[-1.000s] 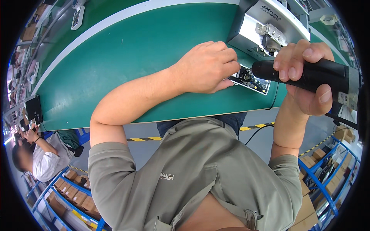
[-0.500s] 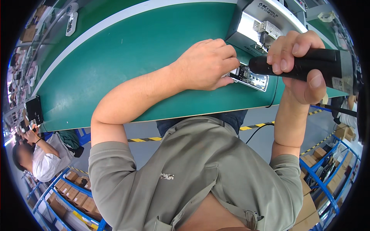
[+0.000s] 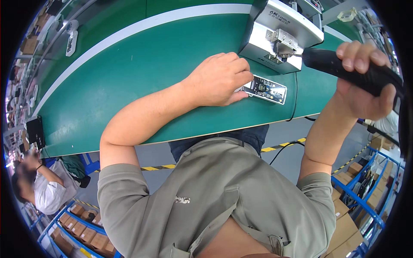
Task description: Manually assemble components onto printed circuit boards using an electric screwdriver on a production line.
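My left hand [image 3: 219, 79] rests on the green bench [image 3: 142, 81], its fingers pinching the left end of a small open device with a circuit board [image 3: 266, 89]. My right hand [image 3: 365, 84] grips a black electric screwdriver [image 3: 344, 69]. The screwdriver's tip touches the front of a grey metal screw-feeder box [image 3: 279, 36] that stands just behind the device.
A black cable [image 3: 297, 101] runs over the bench edge on the right. White parts [image 3: 71, 41] lie far left on the bench. Another person [image 3: 38, 189] sits at lower left. Blue racks with cardboard boxes [image 3: 357, 202] stand below on both sides.
My right hand has lifted the screwdriver off the device and swung it up and right to the feeder box. My left hand has stayed on the device.
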Motion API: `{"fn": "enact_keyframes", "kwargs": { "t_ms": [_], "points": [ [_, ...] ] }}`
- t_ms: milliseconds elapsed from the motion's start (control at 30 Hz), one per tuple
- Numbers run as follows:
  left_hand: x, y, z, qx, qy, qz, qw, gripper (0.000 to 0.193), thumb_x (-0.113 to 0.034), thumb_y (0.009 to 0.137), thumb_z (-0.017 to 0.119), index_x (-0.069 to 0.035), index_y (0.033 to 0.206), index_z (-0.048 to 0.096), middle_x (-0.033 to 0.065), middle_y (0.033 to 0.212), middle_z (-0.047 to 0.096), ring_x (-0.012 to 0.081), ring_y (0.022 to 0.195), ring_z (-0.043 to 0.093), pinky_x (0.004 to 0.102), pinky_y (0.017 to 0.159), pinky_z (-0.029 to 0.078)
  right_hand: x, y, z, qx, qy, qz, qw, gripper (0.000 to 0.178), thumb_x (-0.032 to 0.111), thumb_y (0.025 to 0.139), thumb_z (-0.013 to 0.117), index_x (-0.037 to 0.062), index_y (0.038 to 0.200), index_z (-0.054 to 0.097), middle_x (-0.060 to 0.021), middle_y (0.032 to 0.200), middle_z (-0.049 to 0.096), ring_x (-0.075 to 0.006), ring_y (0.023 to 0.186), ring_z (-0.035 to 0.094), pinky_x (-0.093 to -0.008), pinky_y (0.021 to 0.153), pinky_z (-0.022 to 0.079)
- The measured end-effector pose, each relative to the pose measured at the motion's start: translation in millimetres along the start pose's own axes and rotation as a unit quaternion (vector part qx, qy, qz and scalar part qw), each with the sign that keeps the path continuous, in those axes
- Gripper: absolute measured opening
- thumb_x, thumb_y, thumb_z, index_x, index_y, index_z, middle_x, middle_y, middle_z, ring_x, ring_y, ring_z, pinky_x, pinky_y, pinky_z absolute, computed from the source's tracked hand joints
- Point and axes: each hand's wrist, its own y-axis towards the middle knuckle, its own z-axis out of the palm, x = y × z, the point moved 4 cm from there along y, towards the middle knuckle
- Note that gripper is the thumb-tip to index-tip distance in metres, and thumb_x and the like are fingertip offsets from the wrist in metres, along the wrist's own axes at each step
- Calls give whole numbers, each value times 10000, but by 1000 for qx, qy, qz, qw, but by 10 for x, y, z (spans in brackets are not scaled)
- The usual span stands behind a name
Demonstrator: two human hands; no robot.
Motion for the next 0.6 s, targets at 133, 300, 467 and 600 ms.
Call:
{"fn": "enact_keyframes", "kwargs": {
  "t_ms": [133, 300, 467, 600],
  "points": [
    [-8, -5, 4, 1, 1, 1, 1000, 283, -257, 726, 730, -106, 938, 621, 38, 965, 555, 222, 866, 524, 325, 800, 473, -170, 53, 67, 8, 12, -12, 1000, 528, 400, 907, 403, -32, 1181, 533, -90, 837, 587, -209, 729, 583, -370, 718, 484],
    [-22, -1, 20, -9, -2, 2, 1000, 285, -183, 699, 746, -91, 932, 610, 19, 988, 562, 199, 839, 531, 304, 763, 464, -292, 52, 162, 54, -1, -7, 999, 537, 429, 878, 438, 7, 1195, 538, -74, 859, 561, -180, 737, 545, -332, 746, 451],
    [5, 15, 16, -1, 5, -1, 1000, 288, -258, 727, 732, -104, 943, 618, 39, 970, 554, 217, 872, 527, 328, 797, 473, -259, 49, 203, 57, 56, 65, 995, 521, 411, 886, 446, -4, 1192, 524, -77, 853, 562, -179, 734, 551, -318, 732, 452],
    [-17, 24, 0, -5, 1, 4, 1000, 292, -174, 694, 755, -89, 932, 610, 15, 985, 563, 198, 843, 532, 299, 758, 464, -117, -251, 181, -26, 17, 73, 997, 505, 378, 896, 441, -39, 1162, 540, -85, 799, 596, -193, 690, 596, -337, 682, 495]
  ]
}}
